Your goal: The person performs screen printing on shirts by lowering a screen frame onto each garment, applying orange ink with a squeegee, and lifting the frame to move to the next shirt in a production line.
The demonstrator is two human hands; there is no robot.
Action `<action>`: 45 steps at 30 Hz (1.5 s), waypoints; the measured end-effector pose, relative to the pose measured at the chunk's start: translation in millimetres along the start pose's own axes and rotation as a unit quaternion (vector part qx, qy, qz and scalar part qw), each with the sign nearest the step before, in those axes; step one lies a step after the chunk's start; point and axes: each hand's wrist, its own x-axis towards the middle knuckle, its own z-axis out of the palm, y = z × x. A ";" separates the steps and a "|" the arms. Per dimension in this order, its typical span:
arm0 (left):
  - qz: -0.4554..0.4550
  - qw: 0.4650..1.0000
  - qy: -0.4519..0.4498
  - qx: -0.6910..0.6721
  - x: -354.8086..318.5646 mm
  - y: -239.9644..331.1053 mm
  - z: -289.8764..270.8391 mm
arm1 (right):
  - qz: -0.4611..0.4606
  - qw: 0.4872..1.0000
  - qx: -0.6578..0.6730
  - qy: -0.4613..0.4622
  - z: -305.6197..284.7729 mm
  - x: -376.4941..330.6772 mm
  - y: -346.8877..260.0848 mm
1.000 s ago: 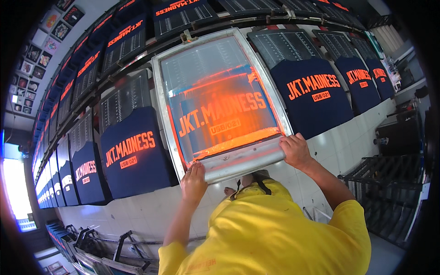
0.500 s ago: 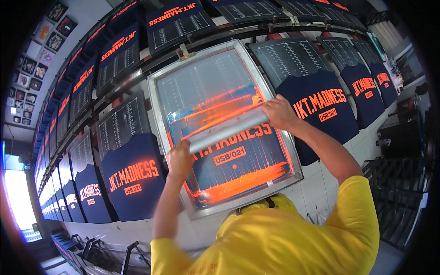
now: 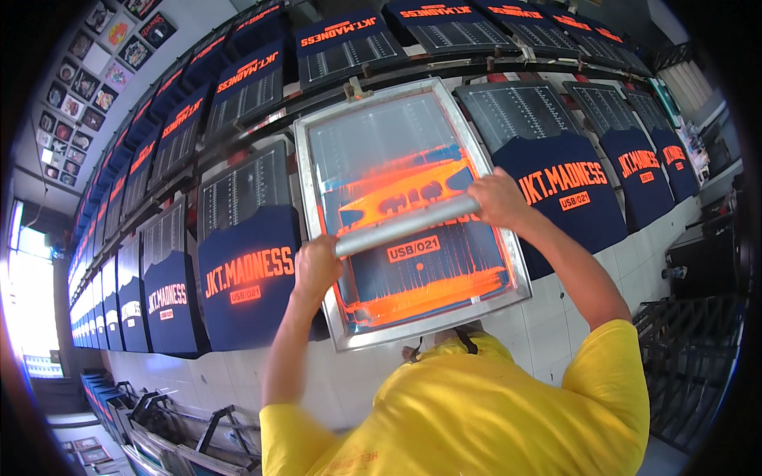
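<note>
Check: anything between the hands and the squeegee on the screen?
Nothing visible. The left hand and right hand each grip an end of the squeegee, which lies across the orange-inked screen.

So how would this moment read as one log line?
left hand: gripping long silver squeegee bar | right hand: gripping same bar | bar: across metal-framed, orange-inked printing screen

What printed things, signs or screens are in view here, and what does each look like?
Printing screen: centre, metal-framed rectangle, orange ink on mesh.
Squeegee: grey bar across it, left hand and right hand gripping its ends.
Printed shirts: navy, orange lettering, in rows.
Wall pictures: small, upper left.
</note>
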 end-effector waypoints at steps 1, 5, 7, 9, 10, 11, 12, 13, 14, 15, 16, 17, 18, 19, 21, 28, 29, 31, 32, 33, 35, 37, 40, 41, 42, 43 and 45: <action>0.024 0.999 0.018 -0.010 -18.7 0.7 2.6 | -0.003 1.000 0.002 0.010 3.7 -19.6 -8.6; 0.033 0.999 0.005 -0.033 -88.4 22.8 -2.6 | 0.005 0.999 0.027 0.025 13.7 -90.6 -53.0; 0.040 0.998 0.021 -0.032 -111.9 26.2 5.5 | 0.014 0.999 0.042 0.027 17.3 -112.5 -69.5; 0.027 0.999 -0.007 -0.029 -127.9 29.1 8.3 | 0.017 0.998 0.059 0.032 17.2 -125.9 -82.2; 0.025 0.999 -0.011 -0.038 -134.1 30.0 11.6 | 0.012 0.997 0.059 0.038 16.6 -131.5 -85.1; 0.023 0.999 -0.015 -0.047 -139.1 29.3 16.4 | 0.012 0.998 0.051 0.041 18.1 -136.0 -87.6; 0.020 0.998 -0.020 -0.055 -142.4 28.1 21.2 | 0.011 0.998 0.042 0.043 19.7 -139.3 -89.3; 0.030 0.999 -0.007 -0.041 -144.6 26.7 25.8 | 0.010 0.998 0.033 0.046 21.9 -138.8 -89.0; 0.042 0.999 0.004 -0.028 -146.3 24.7 31.6 | 0.009 0.998 0.024 0.052 25.3 -137.2 -88.1; 0.053 0.998 0.016 -0.015 -145.1 21.0 37.4 | 0.007 0.998 0.015 0.057 28.5 -134.9 -86.9; 0.070 0.997 0.037 -0.004 -137.8 13.3 44.4 | 0.005 0.998 0.005 0.063 31.7 -132.1 -85.6; 0.078 0.996 0.041 0.001 -126.2 9.8 43.6 | 0.001 0.998 -0.005 0.061 33.6 -125.7 -82.0; 0.086 0.995 0.044 0.006 -114.5 6.4 41.5 | -0.002 0.998 -0.015 0.058 36.4 -116.1 -76.8; 0.094 0.994 0.048 0.010 -102.4 2.7 39.0 | -0.004 0.998 -0.025 0.055 38.8 -105.8 -71.4; 0.085 0.996 0.038 -0.009 -75.5 -12.1 41.6 | -0.006 0.999 -0.012 0.049 40.8 -81.6 -57.1; 0.085 0.996 0.039 -0.007 26.1 -46.4 40.8 | 0.021 0.999 -0.018 0.022 45.5 10.6 -7.2; 0.081 0.996 0.037 -0.008 39.8 -49.5 39.5 | 0.027 0.999 -0.018 0.010 41.2 26.6 -2.5; 0.076 0.996 0.036 -0.011 57.3 -56.0 35.6 | 0.031 0.999 -0.016 -0.004 34.4 47.4 5.7; 0.077 0.996 0.036 -0.013 66.0 -56.3 33.3 | 0.033 0.999 -0.015 -0.008 32.9 52.5 9.0; 0.073 0.997 0.015 0.002 72.9 -55.9 30.5 | 0.035 0.999 -0.014 -0.011 30.4 56.2 11.9; 0.057 0.998 -0.025 0.032 81.7 -55.8 23.7 | 0.045 0.997 -0.011 -0.058 24.8 63.6 16.3; 0.052 0.997 -0.046 0.041 92.3 -54.6 13.0 | 0.057 0.995 -0.003 -0.085 18.3 71.3 17.0; 0.034 0.997 -0.052 0.049 96.3 -69.3 10.7 | 0.065 0.995 0.002 -0.078 3.9 85.5 16.4; 0.038 0.998 -0.041 0.043 100.7 -61.7 4.4 | 0.068 0.996 -0.001 -0.059 -3.2 81.6 18.5; 0.037 0.998 -0.035 0.038 96.7 -50.8 -7.4 | 0.071 0.997 0.001 -0.044 -9.0 74.9 14.5; 0.037 0.998 -0.028 0.032 92.7 -40.7 -19.3 | 0.066 0.997 -0.002 -0.027 -16.9 69.7 12.9; 0.034 0.999 0.015 0.016 79.0 -26.8 -38.0 | 0.047 0.999 -0.009 0.005 -40.8 64.6 2.9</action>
